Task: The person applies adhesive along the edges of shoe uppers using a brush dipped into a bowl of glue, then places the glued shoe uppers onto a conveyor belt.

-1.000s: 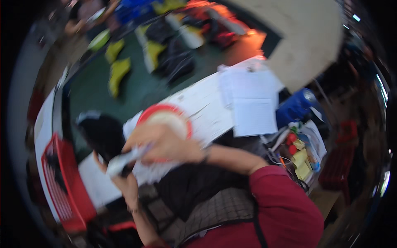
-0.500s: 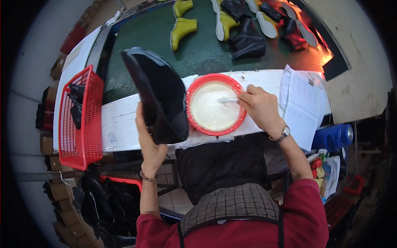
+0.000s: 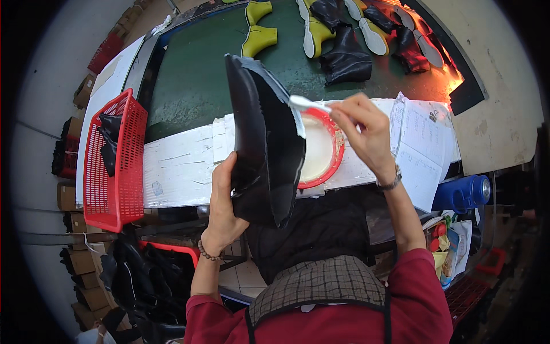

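My left hand (image 3: 222, 221) is closed on a black leather boot upper (image 3: 247, 109), held up tilted with its open edge toward the right. A pale wet-looking coating (image 3: 275, 83) runs along the upper's top and right inner edge. Between the fingers of my right hand (image 3: 366, 129) is a small brush with a white handle (image 3: 309, 104). Its tip touches that coated edge. Behind the upper sits a red bowl (image 3: 339, 152) of creamy white liquid (image 3: 317, 149), its left part hidden.
A green work surface (image 3: 200, 86) carries yellow shoe lasts (image 3: 260, 41) and black boot uppers (image 3: 346, 57), beside an orange glow. At left stands a red basket (image 3: 134, 166). Written sheets (image 3: 421, 143) and a blue bottle (image 3: 458, 194) lie at right. Another person (image 3: 98, 334) shows lower left.
My right hand has lifted the brush out of the bowl's liquid and brought it to the upper's edge. The left hand has shifted the upper rightward, partly across the bowl.
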